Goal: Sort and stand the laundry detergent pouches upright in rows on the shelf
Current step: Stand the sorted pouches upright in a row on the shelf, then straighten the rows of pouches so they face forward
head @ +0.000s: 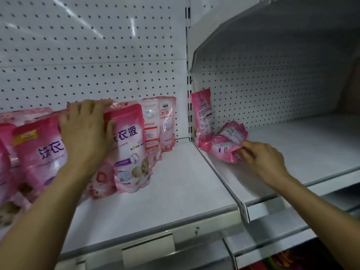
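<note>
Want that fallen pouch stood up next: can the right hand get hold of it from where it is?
Probably yes. The right hand already touches the fallen pouch, and nothing blocks it.

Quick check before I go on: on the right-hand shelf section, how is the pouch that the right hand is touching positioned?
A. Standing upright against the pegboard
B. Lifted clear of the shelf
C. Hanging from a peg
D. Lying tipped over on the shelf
D: the fallen pouch lies on the shelf at the foot of an upright pouch, with the right hand at its near edge.
</note>
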### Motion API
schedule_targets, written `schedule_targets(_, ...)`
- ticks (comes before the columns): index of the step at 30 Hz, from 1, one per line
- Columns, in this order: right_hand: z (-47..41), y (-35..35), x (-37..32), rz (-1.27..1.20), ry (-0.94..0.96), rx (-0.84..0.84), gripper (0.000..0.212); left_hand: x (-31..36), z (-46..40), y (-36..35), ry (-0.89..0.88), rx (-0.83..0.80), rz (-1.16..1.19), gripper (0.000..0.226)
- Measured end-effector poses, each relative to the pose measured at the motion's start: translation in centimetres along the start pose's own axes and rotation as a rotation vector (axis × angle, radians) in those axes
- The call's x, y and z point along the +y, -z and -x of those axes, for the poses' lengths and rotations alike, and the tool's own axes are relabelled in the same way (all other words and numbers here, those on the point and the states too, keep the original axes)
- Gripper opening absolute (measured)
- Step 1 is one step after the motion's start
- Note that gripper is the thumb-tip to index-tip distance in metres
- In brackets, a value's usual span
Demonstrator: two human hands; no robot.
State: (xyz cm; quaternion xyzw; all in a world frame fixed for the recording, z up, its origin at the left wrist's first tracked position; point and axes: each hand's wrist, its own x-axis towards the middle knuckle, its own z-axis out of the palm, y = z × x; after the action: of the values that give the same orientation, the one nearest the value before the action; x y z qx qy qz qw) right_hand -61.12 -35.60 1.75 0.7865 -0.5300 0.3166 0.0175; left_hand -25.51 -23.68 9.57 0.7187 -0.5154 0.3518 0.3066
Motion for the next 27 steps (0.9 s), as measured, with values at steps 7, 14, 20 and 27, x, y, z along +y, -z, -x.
schedule_targets(7, -3.5, 6.2, -7.0, -0.329, -0.033, -0.244, 0.025, 8.9, 5.6, 1.0, -0.01, -0.538, 0.872, 0.094)
schedule_targets(14, -3.0, 7.8, -11.4, -0.727, -0.012, -0.468, 0.021, 11.8, 5.7, -1.3, 0.167, -0.268, 1.323, 0.012)
schedule_targets(20, 1.7, 3.6, -13.0, -1.006, 0.071, -0.33, 0.047, 10.4, 7.1, -1.7, 0.531, -0.007, 1.369, 0.02)
schedule_targets(27, 1.5, 0.4, -14.7, -1.321, -0.131, 0.02, 0.017, 8.9, 7.5, -1.2, 0.695, 0.082, 1.402, 0.038)
